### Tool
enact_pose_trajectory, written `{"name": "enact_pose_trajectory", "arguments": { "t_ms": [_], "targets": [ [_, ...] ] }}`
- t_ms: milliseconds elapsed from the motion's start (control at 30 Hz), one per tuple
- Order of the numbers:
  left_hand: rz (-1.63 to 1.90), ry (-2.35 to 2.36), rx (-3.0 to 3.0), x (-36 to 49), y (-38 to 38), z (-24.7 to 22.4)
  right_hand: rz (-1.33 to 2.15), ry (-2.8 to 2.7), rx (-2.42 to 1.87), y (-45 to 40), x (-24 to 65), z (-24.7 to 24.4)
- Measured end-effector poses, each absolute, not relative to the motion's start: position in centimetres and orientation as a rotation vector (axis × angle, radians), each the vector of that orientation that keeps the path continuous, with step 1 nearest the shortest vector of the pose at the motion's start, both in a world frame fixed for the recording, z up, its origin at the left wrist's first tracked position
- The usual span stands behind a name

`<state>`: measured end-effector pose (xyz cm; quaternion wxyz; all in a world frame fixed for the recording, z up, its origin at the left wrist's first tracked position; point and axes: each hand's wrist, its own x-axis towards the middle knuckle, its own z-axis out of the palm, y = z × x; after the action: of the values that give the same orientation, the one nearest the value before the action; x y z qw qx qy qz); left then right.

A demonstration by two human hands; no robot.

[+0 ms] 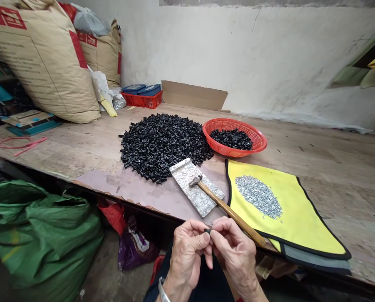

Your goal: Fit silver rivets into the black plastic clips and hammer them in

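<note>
My left hand (189, 251) pinches a small black part (207, 230) between thumb and forefinger, just off the table's front edge. Fingertips of my right hand (233, 251) meet it from the other side, also closed on the part. Most of the part is hidden by the fingers. Beyond my hands lies a speckled stone slab (187, 180), with a wooden-handled hammer (231, 209) resting across it. Behind the slab is a large heap of small black parts (166, 142). To the right, a pile of small silvery metal pieces (258, 197) sits on a yellow cloth (303, 209) with black edging.
A red plastic basket (259, 142) holding black parts stands right of the heap. Large paper sacks (48, 63) and a red crate (143, 100) with blue lids are at the back left. A green sack (42, 239) and a purple bag (135, 247) sit below the table edge.
</note>
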<state>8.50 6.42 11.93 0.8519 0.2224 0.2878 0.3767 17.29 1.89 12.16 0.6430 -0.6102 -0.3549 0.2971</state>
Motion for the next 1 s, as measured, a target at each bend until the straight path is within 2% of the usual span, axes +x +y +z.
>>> {"name": "enact_pose_trajectory", "arguments": {
  "t_ms": [200, 300, 500, 633, 867, 1000],
  "targets": [
    [0.798, 0.567, 0.457, 8.8, 6.4, 12.2, 0.642, -0.917, -1.387, 1.2, 18.2, 13.6],
    [0.812, 0.632, 0.482, 8.6, 6.9, 12.1, 0.613, -0.913, -1.517, 1.2, 20.0, 13.5],
    [0.920, 0.813, 0.572, 7.6, 8.9, 11.8, 0.010, -1.423, -1.998, 4.3, 23.6, 12.1],
    [0.955, 0.922, 0.634, 7.6, 10.4, 11.5, 0.333, -1.468, -2.064, 6.2, 24.3, 12.3],
    [0.944, 0.977, 0.694, 8.5, 12.0, 10.7, 1.113, -1.164, -1.932, 6.9, 25.3, 13.1],
    [0.926, 1.020, 0.695, 9.1, 12.5, 10.5, 1.444, -0.947, -1.829, 6.8, 24.9, 13.6]
  ]
}}
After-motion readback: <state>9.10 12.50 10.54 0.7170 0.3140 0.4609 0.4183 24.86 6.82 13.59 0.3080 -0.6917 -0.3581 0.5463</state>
